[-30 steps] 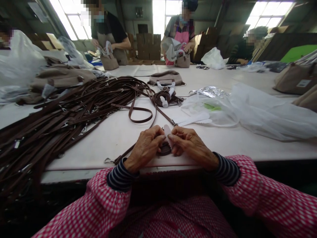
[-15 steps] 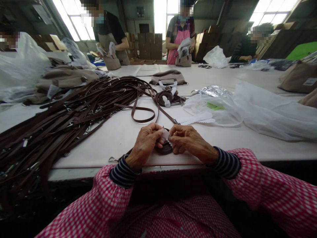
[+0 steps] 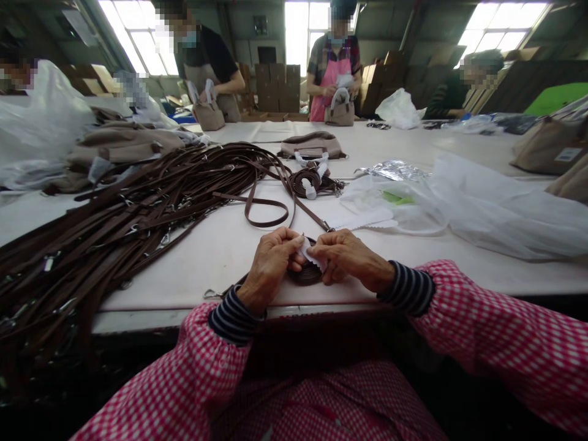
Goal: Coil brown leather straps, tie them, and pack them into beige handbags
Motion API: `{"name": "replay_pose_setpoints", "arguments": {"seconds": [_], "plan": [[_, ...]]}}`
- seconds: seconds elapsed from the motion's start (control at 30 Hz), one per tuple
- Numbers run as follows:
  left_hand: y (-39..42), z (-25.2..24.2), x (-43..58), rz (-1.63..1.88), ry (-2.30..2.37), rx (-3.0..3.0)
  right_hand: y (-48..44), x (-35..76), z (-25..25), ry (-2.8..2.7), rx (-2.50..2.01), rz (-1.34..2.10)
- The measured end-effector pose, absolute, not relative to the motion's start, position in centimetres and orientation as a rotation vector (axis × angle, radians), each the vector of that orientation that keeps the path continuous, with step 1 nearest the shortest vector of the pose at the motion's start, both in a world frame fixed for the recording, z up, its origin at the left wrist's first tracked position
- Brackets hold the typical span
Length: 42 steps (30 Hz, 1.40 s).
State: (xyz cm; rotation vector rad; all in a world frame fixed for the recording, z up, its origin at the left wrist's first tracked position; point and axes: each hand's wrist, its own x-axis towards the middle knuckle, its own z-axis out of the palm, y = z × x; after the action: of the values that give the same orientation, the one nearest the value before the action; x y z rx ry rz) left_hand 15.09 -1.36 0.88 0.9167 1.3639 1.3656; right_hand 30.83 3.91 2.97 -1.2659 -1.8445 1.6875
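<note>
A coiled brown strap (image 3: pixel 305 275) lies at the table's front edge, under and between my hands. A small white paper piece with a zigzag edge (image 3: pixel 314 256) stands over the coil. My left hand (image 3: pixel 274 260) pinches its left side between thumb and finger. My right hand (image 3: pixel 346 257) is closed at its right side, thumb and forefinger on the paper; the other fingers curl beside the coil. A strap end with a metal clip (image 3: pixel 212 294) sticks out left of my left wrist. Just beyond my hands is another clip end (image 3: pixel 327 226).
A big heap of brown straps (image 3: pixel 151 208) covers the left. Ahead lie a finished-looking coil (image 3: pixel 307 183) and a beige bag (image 3: pixel 313 145). White sheeting (image 3: pixel 496 208) and white zigzag strips (image 3: pixel 367 218) are on the right. Co-workers handle bags (image 3: pixel 340 109) across the table.
My right hand has shifted slightly left, its thumb and forefinger closer to my left fingertips on the paper. The paper tilts more to the right. My left hand stays nearly still.
</note>
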Motion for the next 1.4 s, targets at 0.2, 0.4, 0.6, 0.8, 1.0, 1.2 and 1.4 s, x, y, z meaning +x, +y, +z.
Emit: {"name": "replay_pose_setpoints", "arguments": {"seconds": [0.2,0.4,0.6,0.8,1.0,1.2,1.4], "plan": [[-1.6,0.6,15.2,1.379,1.335,0.931,4.2,30.5,2.5,-1.848,-1.239,1.669],[-2.0,1.2,14.4,1.320,1.254,0.923,3.8,30.6,2.2,-1.872,-1.167,1.615],[-1.7,1.8,13.6,1.197,1.225,0.896,3.3,31.1,1.3,-1.892,-1.062,1.507],[-1.4,1.8,12.8,1.097,1.198,0.990,3.5,31.3,1.0,-1.907,-0.994,1.507],[-1.3,2.0,12.2,1.023,1.210,1.029,3.7,31.2,0.9,-1.967,-1.019,1.476],[-1.5,1.8,13.1,1.059,1.268,1.109,3.4,31.5,1.1,-1.943,-0.969,1.466],[-1.5,2.0,14.2,1.062,1.376,1.329,3.3,32.0,0.7,-2.050,-0.852,1.414]]}}
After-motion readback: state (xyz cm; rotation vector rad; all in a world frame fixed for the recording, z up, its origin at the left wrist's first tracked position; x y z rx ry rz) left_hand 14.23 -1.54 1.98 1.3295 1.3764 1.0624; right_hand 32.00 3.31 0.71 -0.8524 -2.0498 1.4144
